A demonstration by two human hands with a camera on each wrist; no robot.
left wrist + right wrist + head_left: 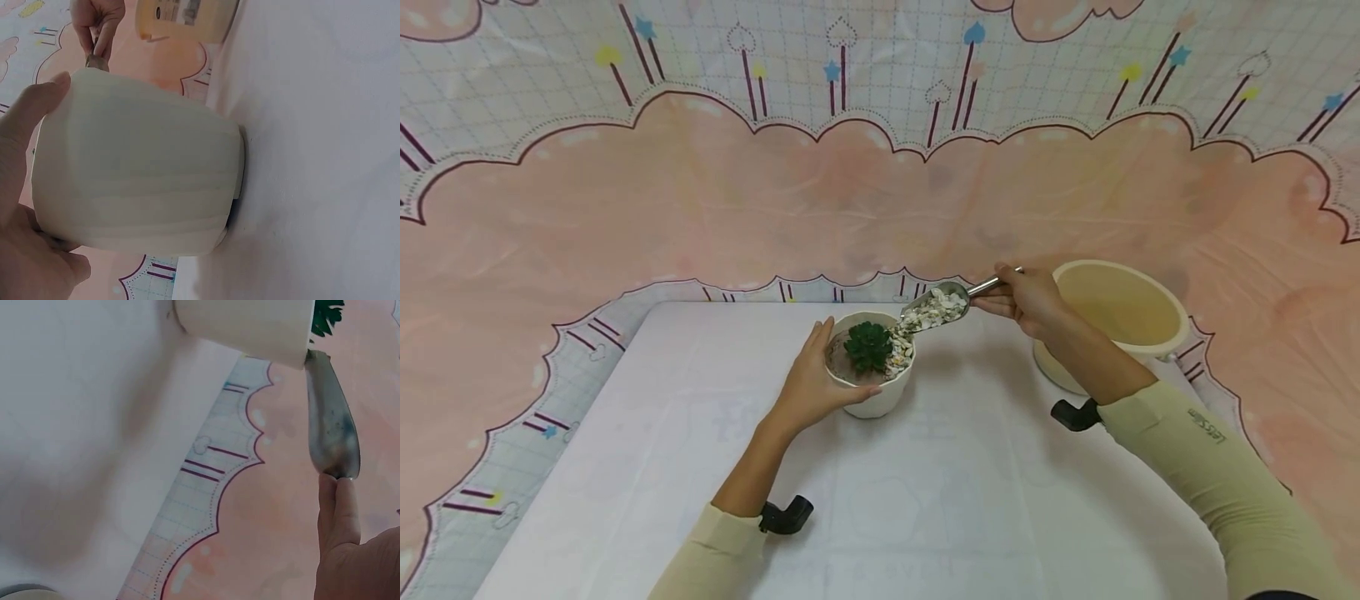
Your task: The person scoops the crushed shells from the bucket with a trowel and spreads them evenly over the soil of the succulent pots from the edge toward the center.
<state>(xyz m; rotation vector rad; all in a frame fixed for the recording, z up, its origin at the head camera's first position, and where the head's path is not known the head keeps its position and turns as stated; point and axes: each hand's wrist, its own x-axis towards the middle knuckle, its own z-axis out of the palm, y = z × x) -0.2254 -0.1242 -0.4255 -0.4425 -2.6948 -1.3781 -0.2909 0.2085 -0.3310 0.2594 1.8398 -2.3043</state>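
Observation:
A white flowerpot [877, 405] stands on the table, a green succulent [869, 347] inside it. Pale stone chips [898, 353] cover the right part of its soil [842, 360]. My left hand [814, 377] grips the pot from the left, thumb and fingers spread round its side near the rim. In my right hand [1028, 298] is the handle of a metal scoop [977, 288], heaped with more white chips [936, 310]. The scoop tilts down toward the pot, its tip right at the rim. The right wrist view shows the scoop's underside [334, 425] and fingers beneath it.
A cream bucket [1176, 333] stands at the table's back right, behind my right forearm. The white table [887, 500] ends just behind the pot. Beyond hangs a pink and white patterned cloth [775, 192].

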